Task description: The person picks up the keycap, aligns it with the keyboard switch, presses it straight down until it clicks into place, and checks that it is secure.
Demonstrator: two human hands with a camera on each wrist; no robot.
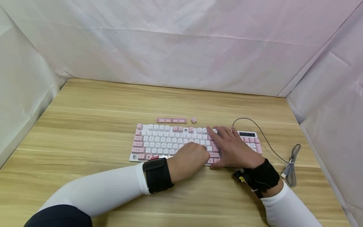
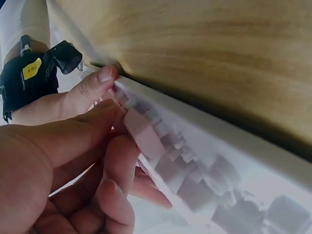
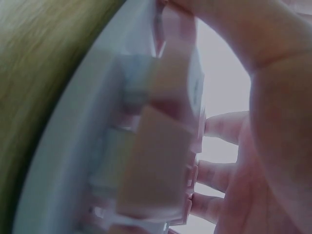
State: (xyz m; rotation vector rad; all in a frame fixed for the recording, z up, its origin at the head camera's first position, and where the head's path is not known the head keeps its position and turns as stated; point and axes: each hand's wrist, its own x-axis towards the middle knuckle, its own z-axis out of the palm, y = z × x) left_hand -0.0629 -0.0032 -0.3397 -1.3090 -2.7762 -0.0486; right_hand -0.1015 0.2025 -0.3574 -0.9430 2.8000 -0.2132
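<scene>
A white and pink keyboard [image 1: 167,142] lies on the wooden table. At its front row, right of the middle, my left hand [image 1: 189,160] bends over the keys. Its thumb and index finger pinch a pink keycap [image 2: 111,105], mostly covered by the fingertips; a pink key [image 2: 144,132] stands beside them. My right hand [image 1: 233,150] spans the keyboard, thumb at the front edge and spread fingers reaching the back edge, gripping it across. Pink keys [image 3: 156,165] show large and blurred under that hand in the right wrist view.
Behind the keyboard lie a long pink spacebar [image 1: 171,120], underside up, and a small loose pink keycap [image 1: 193,120]. A grey cable [image 1: 262,135] runs right to a tied bundle with a USB plug [image 1: 285,172]. White cloth [image 1: 175,47] hangs round the table.
</scene>
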